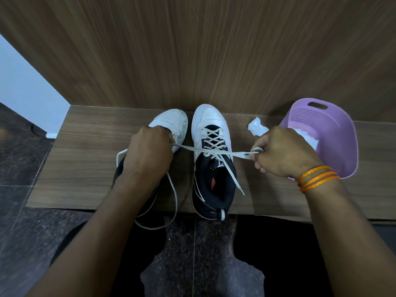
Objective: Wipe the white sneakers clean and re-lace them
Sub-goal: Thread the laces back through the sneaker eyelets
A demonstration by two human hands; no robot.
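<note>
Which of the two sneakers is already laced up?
The sneaker nearer the purple basket: its lace criss-crosses the tongue. A loose lace trails by the other sneaker.

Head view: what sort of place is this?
Probably indoors at home, perhaps an entryway. A low wood-grain ledge runs along a wood-panel wall, above dark stone floor tiles. A purple plastic basket sits beside the sneakers.

2 sneakers (211, 123) (1 laced), 2 laces (192, 149), 2 hands (150, 151), 1 basket (342, 133).
</note>
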